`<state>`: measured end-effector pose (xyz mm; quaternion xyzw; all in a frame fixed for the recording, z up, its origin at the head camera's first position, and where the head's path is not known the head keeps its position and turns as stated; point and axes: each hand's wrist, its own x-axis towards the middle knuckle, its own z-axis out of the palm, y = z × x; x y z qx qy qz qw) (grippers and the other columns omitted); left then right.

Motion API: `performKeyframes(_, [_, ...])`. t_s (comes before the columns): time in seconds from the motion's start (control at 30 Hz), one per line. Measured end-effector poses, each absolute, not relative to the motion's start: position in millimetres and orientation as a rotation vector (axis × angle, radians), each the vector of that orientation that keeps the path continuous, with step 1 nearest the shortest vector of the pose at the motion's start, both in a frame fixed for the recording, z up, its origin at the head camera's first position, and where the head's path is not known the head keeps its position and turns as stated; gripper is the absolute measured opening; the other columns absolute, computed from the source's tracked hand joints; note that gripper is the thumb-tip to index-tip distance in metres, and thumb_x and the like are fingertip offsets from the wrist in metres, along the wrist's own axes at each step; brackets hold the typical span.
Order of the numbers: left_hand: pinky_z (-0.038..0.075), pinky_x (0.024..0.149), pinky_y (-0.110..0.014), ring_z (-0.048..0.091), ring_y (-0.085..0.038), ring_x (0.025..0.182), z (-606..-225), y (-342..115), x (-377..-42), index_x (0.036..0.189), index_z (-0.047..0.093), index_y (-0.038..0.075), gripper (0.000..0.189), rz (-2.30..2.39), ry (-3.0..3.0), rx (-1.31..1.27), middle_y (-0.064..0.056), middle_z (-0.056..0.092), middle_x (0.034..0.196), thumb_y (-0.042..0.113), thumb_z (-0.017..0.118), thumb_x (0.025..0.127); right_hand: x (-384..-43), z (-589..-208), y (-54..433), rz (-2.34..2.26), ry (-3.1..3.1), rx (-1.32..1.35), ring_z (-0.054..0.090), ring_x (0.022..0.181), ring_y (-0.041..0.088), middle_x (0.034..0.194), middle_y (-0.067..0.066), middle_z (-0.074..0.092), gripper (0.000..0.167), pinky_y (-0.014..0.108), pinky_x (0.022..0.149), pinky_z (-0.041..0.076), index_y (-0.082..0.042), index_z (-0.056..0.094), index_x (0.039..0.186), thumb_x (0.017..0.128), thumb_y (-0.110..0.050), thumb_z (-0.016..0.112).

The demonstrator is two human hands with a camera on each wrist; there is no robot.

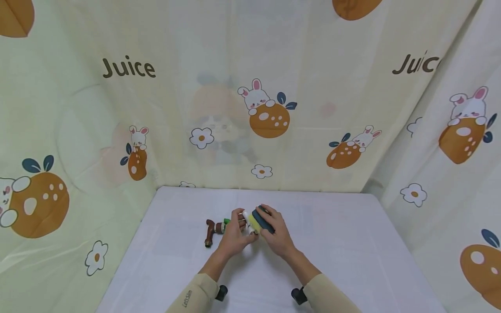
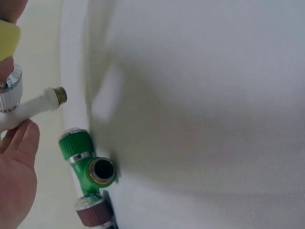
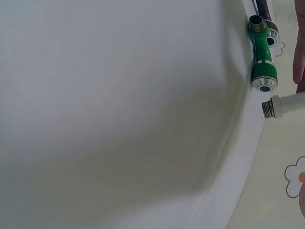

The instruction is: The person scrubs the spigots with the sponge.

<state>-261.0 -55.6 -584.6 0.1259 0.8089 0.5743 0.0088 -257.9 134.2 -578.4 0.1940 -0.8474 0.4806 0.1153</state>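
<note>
My left hand [image 1: 233,238] holds a white angle valve [image 1: 248,222] between fingers and thumb, off the table. Its threaded brass end points out past the fingers in the left wrist view, and a ribbed knob [image 2: 10,93] sits on its body. My right hand [image 1: 279,234] grips a sponge [image 1: 263,220], dark on the side under the fingers and yellow on the side facing the valve. The yellow face lies right up against the white valve. Only the tip of the white valve [image 3: 286,106] and parts of the hands enter the right wrist view.
Left of the hands, a green valve [image 2: 85,175] and brown valves [image 1: 210,230] lie on the table close together. The white-covered table [image 1: 336,243] ends at a printed curtain [image 1: 219,174] at the back and sides. Dark wrist cameras [image 1: 221,293] sit by both sleeves.
</note>
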Motion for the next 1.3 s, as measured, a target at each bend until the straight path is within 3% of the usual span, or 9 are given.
performKeyframes(0.27, [0.048,0.113,-0.041,0.060,-0.031,0.133,-582.9,-55.8,-262.2,0.155,0.029,0.011,0.096,1.802,2.533,0.443,-0.017,0.052,0.144,0.016,0.090,0.081,-254.5,-577.9,130.1,1.309,-2.514,0.671,0.041,0.148,0.030,0.167,0.000,0.039,0.068,0.058,0.109,0.044,-0.026,0.052,0.154,0.088,-0.012,0.060])
performKeyframes(0.47, [0.049,0.111,-0.039,0.062,-0.029,0.133,-583.7,-56.9,-262.4,0.157,0.031,0.010,0.095,1.809,2.540,0.471,-0.017,0.052,0.143,0.013,0.088,0.081,-253.6,-580.3,127.6,1.226,-2.559,0.691,0.040,0.148,0.036,0.169,0.009,0.034,0.052,0.061,0.108,0.046,-0.030,0.051,0.155,0.104,-0.034,0.060])
performKeyframes(0.7, [0.048,0.112,-0.037,0.059,-0.032,0.137,-578.4,-53.8,-260.1,0.156,0.033,0.007,0.093,1.796,2.589,0.476,-0.017,0.052,0.145,0.013,0.089,0.081,-254.2,-580.9,124.7,1.209,-2.494,0.664,0.046,0.136,0.036,0.162,0.012,0.043,0.047,0.059,0.102,0.049,-0.026,0.057,0.151,0.104,-0.028,0.062])
performKeyframes(0.87, [0.049,0.111,-0.035,0.059,-0.031,0.136,-577.1,-51.6,-259.4,0.154,0.034,0.001,0.092,1.809,2.587,0.508,-0.017,0.055,0.140,0.004,0.088,0.079,-257.0,-583.0,123.0,1.276,-2.500,0.599,0.048,0.129,0.033,0.158,0.015,0.047,0.046,0.054,0.099,0.049,-0.024,0.057,0.151,0.105,-0.028,0.060])
performKeyframes(1.03, [0.047,0.113,-0.041,0.056,-0.034,0.139,-576.3,-49.9,-258.9,0.153,0.034,0.000,0.093,1.877,2.510,0.521,-0.019,0.054,0.140,-0.007,0.085,0.076,-259.7,-586.1,124.4,1.430,-2.537,0.483,0.048,0.133,0.034,0.157,0.016,0.048,0.046,0.055,0.103,0.046,-0.025,0.052,0.154,0.109,-0.033,0.054])
performKeyframes(1.3, [0.047,0.113,-0.040,0.056,-0.035,0.138,-577.1,-47.8,-258.2,0.152,0.034,0.001,0.093,1.905,2.464,0.532,-0.020,0.052,0.140,-0.009,0.086,0.075,-261.8,-593.8,130.5,1.466,-2.557,0.405,0.050,0.132,0.036,0.150,0.017,0.051,0.047,0.055,0.103,0.046,-0.026,0.050,0.156,0.110,-0.037,0.051])
